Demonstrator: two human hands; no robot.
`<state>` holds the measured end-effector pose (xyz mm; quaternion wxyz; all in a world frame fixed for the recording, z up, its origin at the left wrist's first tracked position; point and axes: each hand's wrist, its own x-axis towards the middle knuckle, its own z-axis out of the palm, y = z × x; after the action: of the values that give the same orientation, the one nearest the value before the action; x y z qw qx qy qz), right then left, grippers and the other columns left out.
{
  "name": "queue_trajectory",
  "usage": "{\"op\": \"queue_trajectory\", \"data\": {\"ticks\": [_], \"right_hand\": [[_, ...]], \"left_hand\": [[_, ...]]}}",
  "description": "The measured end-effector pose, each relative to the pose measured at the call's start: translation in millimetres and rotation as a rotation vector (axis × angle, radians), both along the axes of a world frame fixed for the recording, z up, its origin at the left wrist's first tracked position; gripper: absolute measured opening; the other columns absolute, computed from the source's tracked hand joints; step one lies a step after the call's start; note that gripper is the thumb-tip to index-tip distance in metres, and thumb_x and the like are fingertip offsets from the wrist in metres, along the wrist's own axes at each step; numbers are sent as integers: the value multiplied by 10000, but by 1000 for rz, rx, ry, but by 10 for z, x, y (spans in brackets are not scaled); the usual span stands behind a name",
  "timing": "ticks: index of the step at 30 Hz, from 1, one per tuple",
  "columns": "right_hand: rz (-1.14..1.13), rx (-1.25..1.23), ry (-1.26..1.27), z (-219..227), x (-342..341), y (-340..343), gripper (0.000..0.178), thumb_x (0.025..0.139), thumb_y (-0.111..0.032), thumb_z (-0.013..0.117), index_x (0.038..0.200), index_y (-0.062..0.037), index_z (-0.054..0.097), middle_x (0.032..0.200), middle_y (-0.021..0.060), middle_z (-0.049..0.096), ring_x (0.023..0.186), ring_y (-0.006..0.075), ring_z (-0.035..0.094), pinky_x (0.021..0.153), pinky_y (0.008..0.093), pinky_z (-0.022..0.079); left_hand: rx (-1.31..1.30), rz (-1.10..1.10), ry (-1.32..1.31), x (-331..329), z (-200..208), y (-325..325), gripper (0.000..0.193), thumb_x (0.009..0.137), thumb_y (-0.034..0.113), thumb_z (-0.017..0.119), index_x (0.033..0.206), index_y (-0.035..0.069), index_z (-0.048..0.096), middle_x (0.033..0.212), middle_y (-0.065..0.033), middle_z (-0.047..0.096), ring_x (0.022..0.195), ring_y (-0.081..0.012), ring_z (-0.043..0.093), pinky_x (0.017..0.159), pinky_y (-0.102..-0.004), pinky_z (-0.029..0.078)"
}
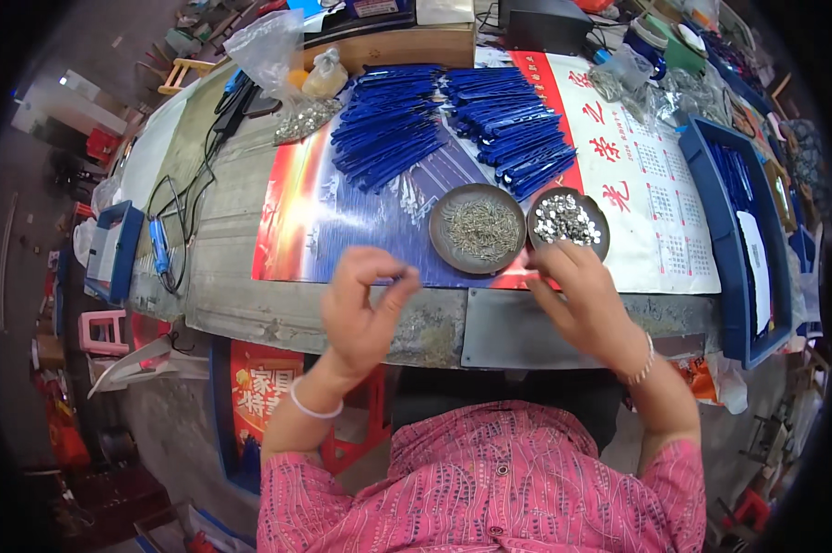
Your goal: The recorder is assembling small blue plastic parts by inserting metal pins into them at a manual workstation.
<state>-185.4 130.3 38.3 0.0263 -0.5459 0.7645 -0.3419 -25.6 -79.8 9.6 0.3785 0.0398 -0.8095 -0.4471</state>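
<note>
- Hands, two: left hand (365, 309) at centre, right hand (577, 295) right of centre.
- Round dark dishes, two, side by side on the counter (236, 217), right of the frame's middle.
- Blue strips, two heaps, upper middle: left heap (388, 129), right heap (513, 124); pieces overlap, not countable.
- Poster, one (630, 263), red, blue and white, lying under heaps and dishes.
- Left dish (440, 241), the larger: many thin metal pins (480, 230), uncounted.
- Right dish (602, 247), the smaller: many small silvery discs (563, 221), uncounted.
- Clear plastic bag, one (273, 55), upper left: small metal parts at its lower end.
- Blue tray, one (731, 295), right side of frame: more blue strips, plus one white sheet (755, 267).
- Left hand, pose: raised near the counter's front edge, left of the left dish; thumb and forefinger brought close, tips toward the right of the frame. Whether something is pinched cannot be told.
- Right hand, pose: at the right dish's lower rim, fingers bent, thumb below the forefinger. Contact with the discs, or any grip, cannot be told.
</note>
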Motion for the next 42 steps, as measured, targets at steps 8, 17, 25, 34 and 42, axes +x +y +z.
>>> {"op": "queue_trajectory", "data": {"ticks": [8,17,25,34,42], "right_hand": [[62,178,343,-393,-331,-740,122,787,-106,584,885,-59,529,817,108,524,803,275,543,715,371,377],[62,263,322,-413,-376,-828,65,802,-91,556,820,-50,509,789,111,544,785,292,564,694,393,383],[39,17,-161,-343,-454,-821,213,786,-121,654,794,23,497,740,162,554,698,320,548,625,366,436],[-31,-16,-941,-289,-499,-704,136,885,-115,585,919,16,593,773,51,651,604,59,559,552,191,452],[229,68,-1037,-5,-74,-296,111,874,-63,586,939,26,596,792,45,620,692,81,571,624,211,467]], "left_hand": [[175,-112,15,134,-307,289,167,861,-11,587,980,-4,470,920,-128,568,828,-188,600,780,-300,498],[430,-99,11,208,-393,273,171,878,31,585,1018,-9,497,859,-104,617,797,-173,611,753,-284,503],[493,-87,-106,243,-241,458,185,876,72,609,1026,-25,564,827,-80,626,704,-91,555,635,-197,458],[638,-197,-299,286,-125,615,179,850,-44,577,1029,-39,581,988,-72,583,792,-89,537,724,-205,428],[95,-230,-182,235,-60,652,205,747,-47,676,932,-18,591,842,-133,614,729,-224,592,662,-273,471]]}}
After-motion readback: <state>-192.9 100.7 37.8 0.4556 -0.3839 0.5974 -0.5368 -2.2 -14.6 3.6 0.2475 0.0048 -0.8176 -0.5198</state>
